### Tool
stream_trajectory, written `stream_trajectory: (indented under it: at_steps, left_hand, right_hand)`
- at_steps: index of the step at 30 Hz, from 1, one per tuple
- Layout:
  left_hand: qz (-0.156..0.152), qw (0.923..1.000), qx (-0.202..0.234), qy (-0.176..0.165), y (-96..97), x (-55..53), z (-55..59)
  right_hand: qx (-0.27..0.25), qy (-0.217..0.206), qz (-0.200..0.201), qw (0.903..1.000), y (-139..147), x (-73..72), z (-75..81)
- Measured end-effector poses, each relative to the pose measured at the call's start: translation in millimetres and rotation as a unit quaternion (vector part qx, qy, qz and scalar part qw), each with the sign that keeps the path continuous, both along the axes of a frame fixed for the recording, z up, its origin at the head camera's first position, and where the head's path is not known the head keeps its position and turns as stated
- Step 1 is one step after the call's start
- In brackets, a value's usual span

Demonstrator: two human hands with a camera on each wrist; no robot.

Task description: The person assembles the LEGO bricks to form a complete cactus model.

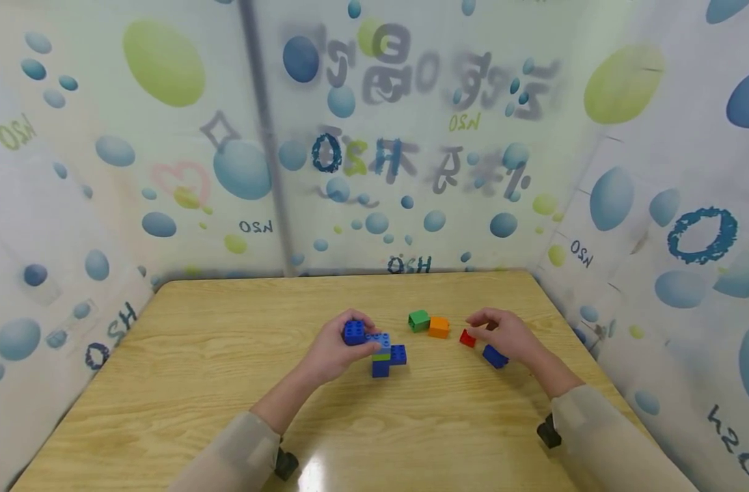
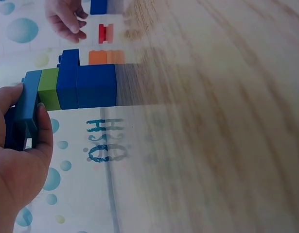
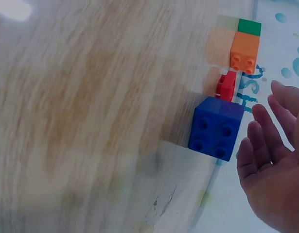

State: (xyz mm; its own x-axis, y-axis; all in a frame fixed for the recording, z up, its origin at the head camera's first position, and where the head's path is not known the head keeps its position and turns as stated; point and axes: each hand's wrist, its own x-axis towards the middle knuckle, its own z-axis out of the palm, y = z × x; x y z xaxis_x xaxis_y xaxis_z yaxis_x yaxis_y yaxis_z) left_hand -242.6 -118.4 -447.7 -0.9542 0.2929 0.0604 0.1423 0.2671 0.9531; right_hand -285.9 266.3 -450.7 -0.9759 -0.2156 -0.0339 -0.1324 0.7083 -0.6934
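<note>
At six o'clock from the empty, loosely curled right hand [image 1: 506, 333], the blue block [image 1: 495, 357] is lying close, the red piece [image 1: 467, 338] sitting toward nine; farther off, the left hand [image 1: 336, 352] is pinching the upright brick stack [image 1: 382, 357].

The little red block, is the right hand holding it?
No, the red block lies on the table, apart from the right hand.
</note>
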Motion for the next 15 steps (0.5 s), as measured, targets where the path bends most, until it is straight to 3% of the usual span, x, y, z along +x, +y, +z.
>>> stream_trajectory:
  at_steps: [15]
  left_hand:
    - [0.0, 1.0, -0.005, 0.004, 0.2, 0.9, 1.4]
  right_hand:
    - [0.062, -0.035, 0.005, 0.9975, -2, -15.4, -13.2]
